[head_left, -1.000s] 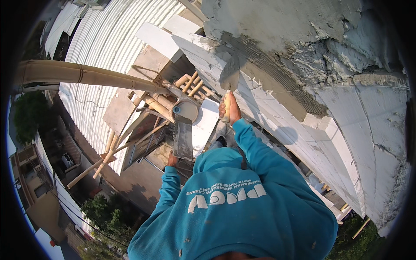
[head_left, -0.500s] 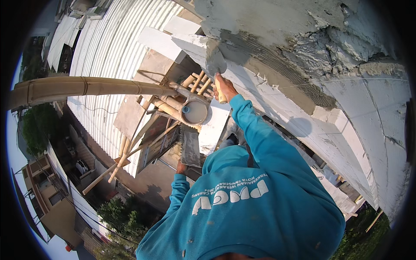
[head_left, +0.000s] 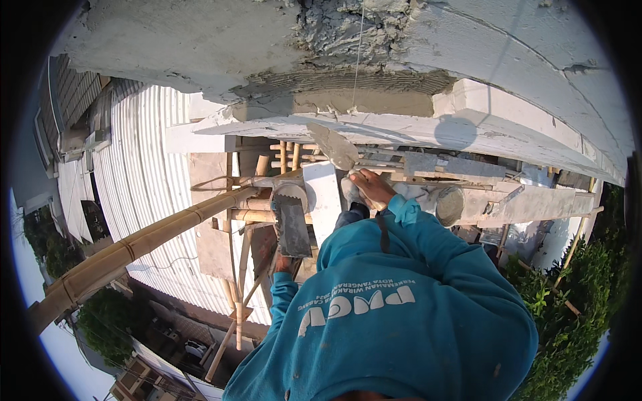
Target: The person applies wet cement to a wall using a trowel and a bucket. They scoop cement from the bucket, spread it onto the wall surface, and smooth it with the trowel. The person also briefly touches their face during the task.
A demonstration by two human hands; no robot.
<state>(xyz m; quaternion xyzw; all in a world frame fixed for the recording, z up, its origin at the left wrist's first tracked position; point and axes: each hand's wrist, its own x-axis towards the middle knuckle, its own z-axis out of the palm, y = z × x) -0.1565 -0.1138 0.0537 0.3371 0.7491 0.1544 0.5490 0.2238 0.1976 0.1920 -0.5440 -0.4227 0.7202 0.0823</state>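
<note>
My right hand (head_left: 373, 188) is closed around the handle of a pointed trowel (head_left: 336, 147). Its mortar-smeared blade points away to the left, by the lower edge of the white block wall (head_left: 401, 127). Nearer my body on the left, my left hand (head_left: 283, 263) grips a grey notched trowel (head_left: 293, 226), its toothed edge at the far end. Most of that hand is hidden by the tool and sleeve. Ridged grey mortar (head_left: 348, 81) coats a strip of the wall, and a thin string (head_left: 361, 43) crosses it.
A thick bamboo pole (head_left: 140, 250) slants in from the left. Below are bamboo scaffold poles (head_left: 254, 215), a white slab (head_left: 321, 200), a round bucket (head_left: 292, 189) and another mortar-crusted bucket (head_left: 450, 204). Beyond lies a corrugated roof (head_left: 150, 174), with a steep drop at left.
My view has turned, so the wall runs across the top. My right hand has come back toward my body with the pointed trowel. My left hand still holds the notched trowel.
</note>
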